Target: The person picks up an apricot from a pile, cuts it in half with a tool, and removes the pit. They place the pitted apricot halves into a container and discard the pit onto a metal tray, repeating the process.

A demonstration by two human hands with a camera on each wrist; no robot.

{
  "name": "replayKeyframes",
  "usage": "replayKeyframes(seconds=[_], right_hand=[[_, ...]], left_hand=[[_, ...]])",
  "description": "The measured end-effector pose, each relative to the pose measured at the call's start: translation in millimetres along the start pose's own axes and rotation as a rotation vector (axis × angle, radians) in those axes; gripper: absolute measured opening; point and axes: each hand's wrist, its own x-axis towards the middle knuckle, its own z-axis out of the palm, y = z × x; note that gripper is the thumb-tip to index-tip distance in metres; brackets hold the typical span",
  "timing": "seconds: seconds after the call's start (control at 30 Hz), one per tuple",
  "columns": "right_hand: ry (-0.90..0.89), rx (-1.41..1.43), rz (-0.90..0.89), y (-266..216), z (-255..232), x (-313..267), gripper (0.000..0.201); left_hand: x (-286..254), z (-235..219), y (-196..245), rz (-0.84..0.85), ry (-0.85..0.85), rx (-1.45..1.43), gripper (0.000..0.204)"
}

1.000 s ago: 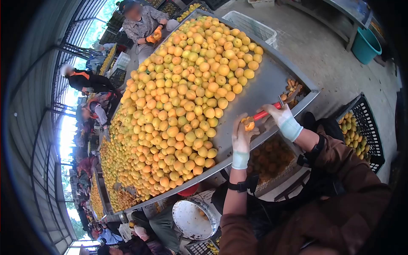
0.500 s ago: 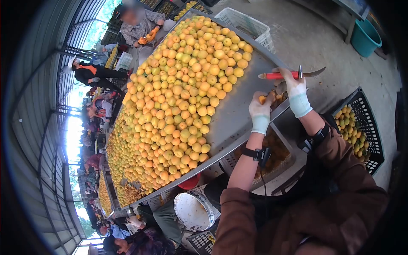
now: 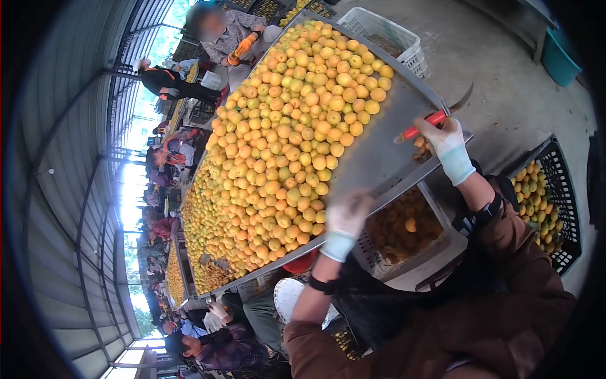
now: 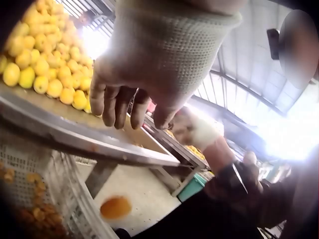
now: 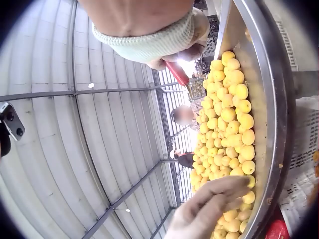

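Note:
My gloved left hand (image 3: 348, 215), blurred in the head view, is over the metal table's near edge beside the apricot pile (image 3: 278, 158). In the left wrist view its fingers (image 4: 121, 107) hang down loosely with nothing between them. Below the edge, a blurred orange apricot piece (image 4: 115, 207) shows in mid-air; in the head view it overlaps the white crate (image 3: 435, 205) of cut apricot pieces. My gloved right hand (image 3: 445, 140) grips a red-handled knife (image 3: 431, 121) with a curved blade, near the table's right corner. Small brown scraps (image 3: 421, 150) lie beneath it.
A black crate (image 3: 566, 215) of apricots stands at my right. Beyond the table are a white basket (image 3: 413, 55) and a teal bucket (image 3: 558, 60). A white bucket (image 3: 289, 297) is at lower left. Other people (image 3: 227, 31) work along the table's far side and left.
My left hand has moved from the right corner leftward towards the pile and no longer holds the apricot piece. The right hand keeps the knife, lifted away from where it met the fruit.

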Motion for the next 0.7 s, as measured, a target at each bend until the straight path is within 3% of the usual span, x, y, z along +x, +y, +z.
replayKeyframes(seconds=[0.03,0.07,0.1,0.13,0.17,0.2,0.23,0.27,0.3,0.37,0.43,0.5,0.7], right_hand=[[0.002,0.008,0.003,0.5,4.0,-2.0,0.029],[-0.022,-0.030,0.021,-1.1,7.9,-6.6,0.030],[-0.046,-0.069,0.036,-3.0,11.1,-10.2,0.031],[-0.079,-0.136,0.174,-4.5,12.9,-11.5,0.033],[-0.075,-0.133,0.162,1.1,17.4,-13.2,0.033],[-0.082,-0.039,0.051,10.6,23.3,-15.4,0.032],[-0.090,0.054,-0.064,15.9,27.6,-17.3,0.032],[-0.097,-0.047,-0.062,14.8,28.9,-18.7,0.030],[-0.121,-0.091,-0.020,16.1,30.3,-18.8,0.030],[-0.171,-0.097,-0.023,18.4,35.1,-17.8,0.032],[-0.208,-0.079,-0.024,18.7,39.4,-17.2,0.034],[-0.196,-0.006,0.086,13.1,46.5,-20.3,0.035],[-0.270,-0.066,0.072,15.8,55.6,-24.3,0.032]], left_hand=[[13.6,-20.3,-30.2,-0.019,0.148,-0.077,0.020],[31.1,-31.9,-76.9,0.129,0.429,-0.009,0.018],[50.1,-59.5,-92.8,0.015,0.468,0.008,0.016],[67.8,-82.2,-114.3,-0.102,0.502,0.112,0.019],[84.0,-98.3,-137.0,-0.218,0.537,0.213,0.023],[97.8,-108.9,-155.1,-0.205,0.544,0.207,0.023],[112.5,-117.0,-171.5,-0.335,0.479,0.425,0.032],[126.5,-120.6,-178.7,-0.466,0.412,0.638,0.041],[139.8,-118.9,-185.0,-0.454,0.428,0.624,0.041],[162.1,-111.3,-191.5,-0.723,0.234,0.800,0.059],[179.2,-105.4,-198.7,-0.753,0.213,0.803,0.064],[192.1,-103.4,-205.7,-0.855,0.192,0.775,0.064],[178.8,-103.3,-192.8,-0.836,0.260,0.729,0.061]])
